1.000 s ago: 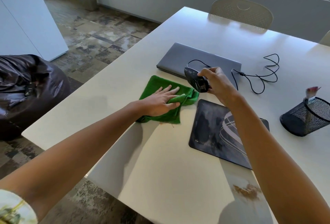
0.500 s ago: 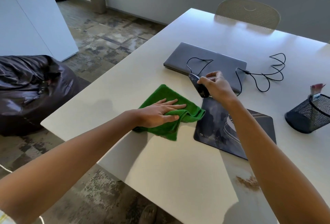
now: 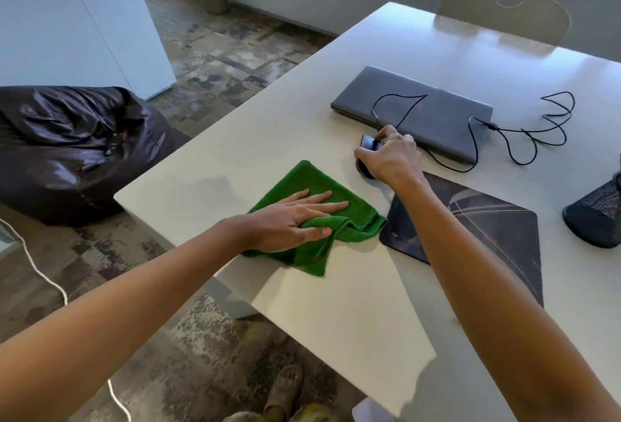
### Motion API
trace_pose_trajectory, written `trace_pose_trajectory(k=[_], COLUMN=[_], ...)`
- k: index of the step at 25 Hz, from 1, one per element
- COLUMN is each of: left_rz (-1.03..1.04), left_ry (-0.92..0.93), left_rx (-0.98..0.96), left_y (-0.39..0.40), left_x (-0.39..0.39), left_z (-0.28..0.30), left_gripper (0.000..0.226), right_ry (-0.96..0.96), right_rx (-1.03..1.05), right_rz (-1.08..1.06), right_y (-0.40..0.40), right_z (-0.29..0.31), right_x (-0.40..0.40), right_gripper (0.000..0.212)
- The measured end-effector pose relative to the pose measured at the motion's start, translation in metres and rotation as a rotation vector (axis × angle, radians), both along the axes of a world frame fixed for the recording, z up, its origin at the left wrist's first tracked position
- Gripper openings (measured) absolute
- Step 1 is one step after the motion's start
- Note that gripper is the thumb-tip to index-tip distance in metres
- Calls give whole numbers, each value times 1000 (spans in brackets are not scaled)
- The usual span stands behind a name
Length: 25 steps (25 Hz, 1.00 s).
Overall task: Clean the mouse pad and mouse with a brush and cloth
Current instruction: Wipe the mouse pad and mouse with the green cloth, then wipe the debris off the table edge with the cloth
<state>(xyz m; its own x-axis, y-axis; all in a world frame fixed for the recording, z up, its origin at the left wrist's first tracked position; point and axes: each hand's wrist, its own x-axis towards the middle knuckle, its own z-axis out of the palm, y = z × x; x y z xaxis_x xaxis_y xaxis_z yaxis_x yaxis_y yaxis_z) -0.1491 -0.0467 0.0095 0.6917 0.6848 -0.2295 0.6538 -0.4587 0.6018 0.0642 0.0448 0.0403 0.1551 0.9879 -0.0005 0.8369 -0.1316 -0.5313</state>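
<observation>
A green cloth [image 3: 356,210] lies partly folded on the white table [image 3: 336,314]. My left hand [image 3: 295,220] rests flat on it, thumb tucked under a folded edge. Just beyond the cloth, my right hand [image 3: 391,159] grips a black wired mouse [image 3: 368,146], which sits on or just above the table beside the near edge of the laptop; the hand hides most of it. The dark mouse pad [image 3: 497,236] lies to the right of the cloth, partly under my right forearm. No brush shows.
A closed grey laptop [image 3: 433,109] lies behind the mouse, with the mouse cable [image 3: 544,126] looped over and beside it. A black mesh holder [image 3: 598,216] stands at the right edge. A chair [image 3: 504,15] is at the far side, a dark beanbag [image 3: 67,142] left on the floor.
My right hand has lowered the mouse from in the air down toward the table by the laptop. My left hand has stayed on the cloth. The view has shifted.
</observation>
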Motion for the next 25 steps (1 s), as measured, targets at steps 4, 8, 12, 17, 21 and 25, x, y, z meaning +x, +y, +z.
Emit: trace_pose_trajectory(k=[4, 8, 12, 17, 21, 25], left_rz=[20, 34, 33, -7, -10, 3], left_ry=[14, 14, -21, -20, -44, -43], left_rx=[11, 30, 34, 45, 42, 38], left_y=[-7, -8, -8, -1, -1, -3], left_x=[0, 1, -1, -1, -1, -1], left_z=[-1, -3, -6, -13, -12, -12], left_gripper=[49, 52, 56, 57, 51, 55], right_ry=[-114, -130, 71, 143, -41, -115], right_rx=[-8, 2, 51, -83, -235, -267], right_rz=[15, 26, -4, 86, 253, 300], right_y=[-9, -21, -30, -78, -109, -130], right_z=[0, -2, 15, 22, 9, -1], right_x=[-24, -31, 15, 104, 119, 121], right_gripper=[59, 70, 75, 58, 58, 71])
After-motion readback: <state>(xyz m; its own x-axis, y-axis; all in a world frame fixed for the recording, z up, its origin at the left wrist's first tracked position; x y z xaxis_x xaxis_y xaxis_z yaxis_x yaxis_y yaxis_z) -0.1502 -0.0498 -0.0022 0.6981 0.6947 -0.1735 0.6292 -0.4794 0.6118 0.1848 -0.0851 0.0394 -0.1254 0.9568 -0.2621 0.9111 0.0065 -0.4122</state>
